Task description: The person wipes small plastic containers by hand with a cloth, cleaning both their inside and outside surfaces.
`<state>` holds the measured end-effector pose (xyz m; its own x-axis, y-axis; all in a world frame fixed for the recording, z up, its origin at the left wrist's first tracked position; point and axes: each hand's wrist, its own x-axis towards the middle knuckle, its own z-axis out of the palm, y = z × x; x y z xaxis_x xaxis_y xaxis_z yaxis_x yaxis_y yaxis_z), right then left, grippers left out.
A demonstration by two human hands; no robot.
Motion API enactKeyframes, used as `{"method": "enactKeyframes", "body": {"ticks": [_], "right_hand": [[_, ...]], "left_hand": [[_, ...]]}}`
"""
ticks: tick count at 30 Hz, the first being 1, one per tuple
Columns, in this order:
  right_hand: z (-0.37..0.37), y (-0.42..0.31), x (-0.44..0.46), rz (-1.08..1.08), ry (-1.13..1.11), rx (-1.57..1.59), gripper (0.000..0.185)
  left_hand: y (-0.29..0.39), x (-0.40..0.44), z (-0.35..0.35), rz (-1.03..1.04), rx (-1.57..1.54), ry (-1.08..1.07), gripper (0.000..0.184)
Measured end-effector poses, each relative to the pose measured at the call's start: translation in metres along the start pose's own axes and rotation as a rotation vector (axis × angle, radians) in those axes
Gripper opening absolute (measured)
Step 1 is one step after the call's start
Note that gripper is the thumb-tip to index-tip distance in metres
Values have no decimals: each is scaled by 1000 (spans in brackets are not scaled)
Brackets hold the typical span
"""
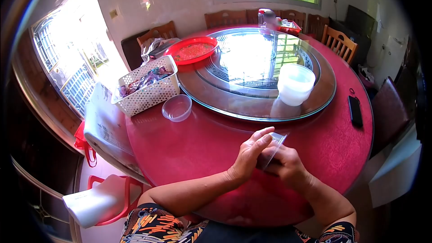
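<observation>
Over the near part of the red table, both hands are on a clear plastic container, tilted so that its rim shows nearly edge-on. My left hand lies against its left side, thumb and fingers pointing up and away from me. From the right, my right hand grips it with bent fingers, seen partly through the plastic. The container's lower part is hidden by the hands. A single round clear tub sits on the table to the left. Beyond my hands, a stack of whitish translucent tubs stands on the glass turntable.
A white perforated basket of colourful wrapped items stands at the left, beside a red tray overlapping the turntable. A black phone lies near the right edge of the red-covered table. Wooden chairs surround the far side.
</observation>
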<state>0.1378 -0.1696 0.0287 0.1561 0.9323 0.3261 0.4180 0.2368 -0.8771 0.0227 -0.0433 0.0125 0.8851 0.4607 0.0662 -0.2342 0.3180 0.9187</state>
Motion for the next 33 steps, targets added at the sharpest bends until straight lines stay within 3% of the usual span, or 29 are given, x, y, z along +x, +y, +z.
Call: {"method": "enactKeyframes", "body": {"ticks": [2,4,8,19,23,26,30,33], "right_hand": [[-3,-7,-1,278,57,411,36],[-10,-4,-1,362,122,605,38],[-13,-7,4,337,242,951,39],[-21,-14,4,253,239,1123,33],[-19,-11,-4,213,142,814,33],[-10,-4,-2,-24,124,405,31],[-3,0,6,-396,37,-160,30],[2,-1,3,-425,74,-418,29]], "left_hand": [[4,0,3,23,27,-6,60],[5,1,1,25,54,-44,67],[9,-1,3,57,91,-103,81],[16,-4,6,101,87,-167,91],[16,-3,3,107,52,-161,93],[14,0,-6,95,28,-214,89],[11,0,-2,91,62,-117,83],[11,-1,2,95,81,-97,70]]}}
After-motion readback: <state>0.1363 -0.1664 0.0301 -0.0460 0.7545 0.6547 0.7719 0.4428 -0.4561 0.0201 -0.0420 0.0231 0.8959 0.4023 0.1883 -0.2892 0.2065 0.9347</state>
